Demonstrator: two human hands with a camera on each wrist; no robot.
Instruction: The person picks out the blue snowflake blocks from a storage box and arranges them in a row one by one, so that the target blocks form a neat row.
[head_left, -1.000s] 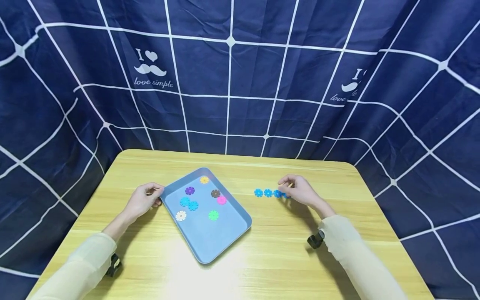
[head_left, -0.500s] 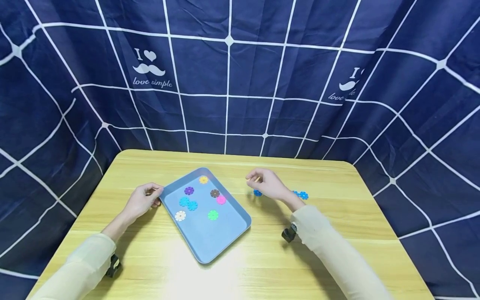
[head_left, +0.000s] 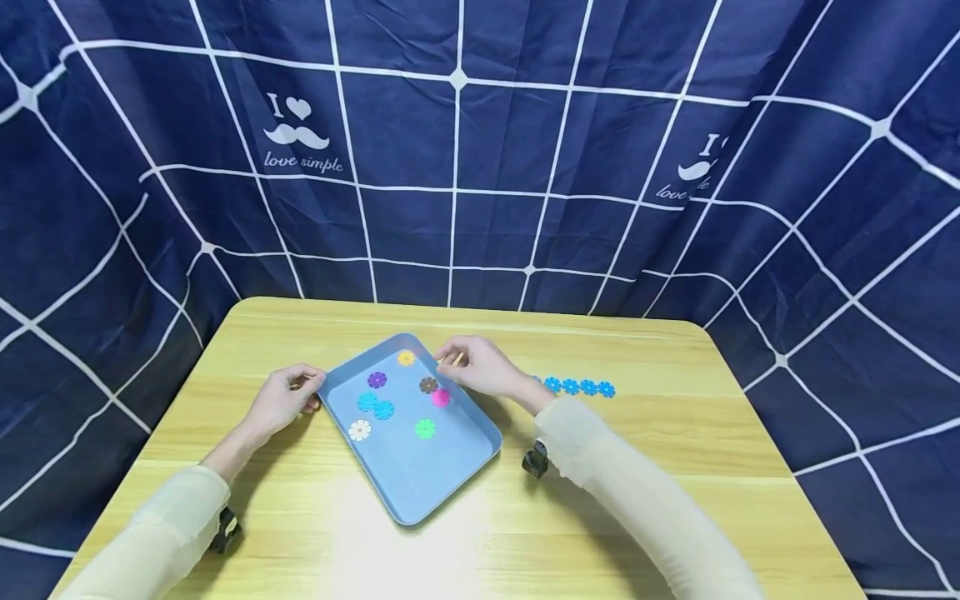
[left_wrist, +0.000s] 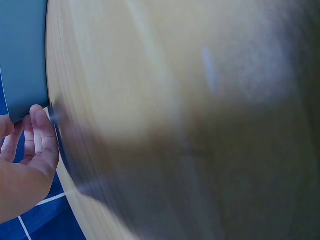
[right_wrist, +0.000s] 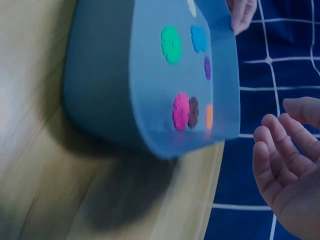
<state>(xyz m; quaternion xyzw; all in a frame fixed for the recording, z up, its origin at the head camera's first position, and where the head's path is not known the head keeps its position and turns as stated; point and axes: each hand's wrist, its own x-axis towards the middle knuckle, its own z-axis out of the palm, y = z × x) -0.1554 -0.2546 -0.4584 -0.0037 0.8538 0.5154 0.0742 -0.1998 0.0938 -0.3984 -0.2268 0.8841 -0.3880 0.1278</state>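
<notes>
My left hand (head_left: pixel 280 402) pinches the left corner of a blue-grey plastic tray (head_left: pixel 427 492), its thumb and fingers at the rim in the left wrist view. Inside lie flat notched snowflake discs: orange, purple (head_left: pixel 377 380), brown, pink (head_left: pixel 440 397), green (head_left: pixel 425 429), cream (head_left: pixel 359 430) and light blue ones (head_left: pixel 383 409). Over the tray's upper right side hovers my right hand (head_left: pixel 483 367), its fingers loosely bent and nothing held. In the right wrist view that hand (right_wrist: pixel 295 165) shows apart from the tray's rim.
On the wooden table (head_left: pixel 615 467), a straight row of several blue snowflake discs (head_left: pixel 571 387) lies right of the tray, its left end partly behind my right wrist. A dark blue gridded curtain (head_left: pixel 495 150) hangs behind the table and down both sides.
My right hand has moved left, from the row of blue discs to the tray's right edge, uncovering most of the row. The left hand and the tray have stayed put.
</notes>
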